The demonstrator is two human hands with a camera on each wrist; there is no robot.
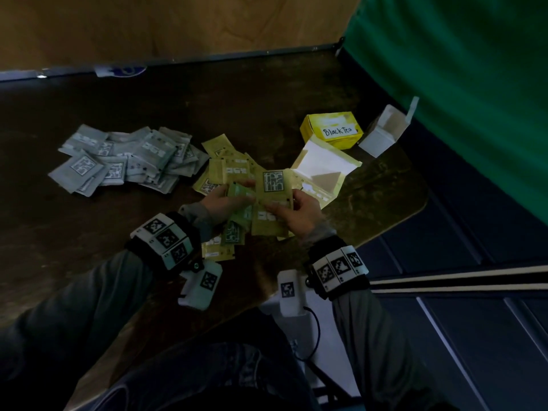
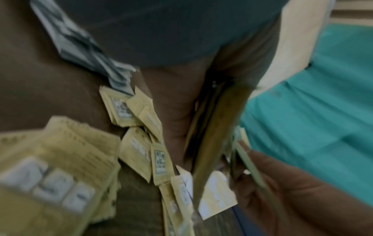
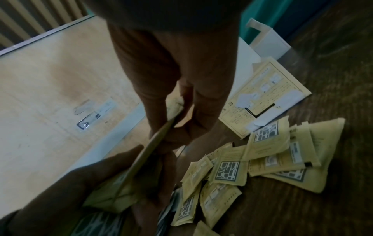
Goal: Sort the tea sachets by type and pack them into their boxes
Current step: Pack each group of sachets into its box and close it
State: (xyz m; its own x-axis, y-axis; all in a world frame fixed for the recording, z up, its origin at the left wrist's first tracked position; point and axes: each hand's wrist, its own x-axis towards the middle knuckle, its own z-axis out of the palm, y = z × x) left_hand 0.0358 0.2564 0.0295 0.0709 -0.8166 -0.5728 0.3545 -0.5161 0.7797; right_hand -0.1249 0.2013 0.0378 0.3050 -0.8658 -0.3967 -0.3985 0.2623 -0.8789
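Observation:
Above a loose heap of yellow sachets (image 1: 228, 167), my left hand (image 1: 237, 194) grips a small stack of yellow sachets (image 1: 240, 192). My right hand (image 1: 278, 207) pinches one more yellow sachet (image 1: 274, 185) right beside that stack. In the right wrist view this sachet (image 3: 153, 143) shows edge-on between thumb and fingers, touching the left hand's stack (image 3: 109, 196). A pile of grey sachets (image 1: 124, 158) lies to the left. An open yellow box (image 1: 320, 170) lies just right of my hands. Behind it stand a shut yellow box labelled Black Tea (image 1: 332, 130) and an open white box (image 1: 382, 132).
The dark table (image 1: 89, 232) ends close on the right, its rounded corner near the boxes. A green cloth (image 1: 474, 99) hangs at the right, and a wooden panel (image 1: 178, 22) stands behind the table. More yellow sachets (image 1: 218, 247) lie under my wrists.

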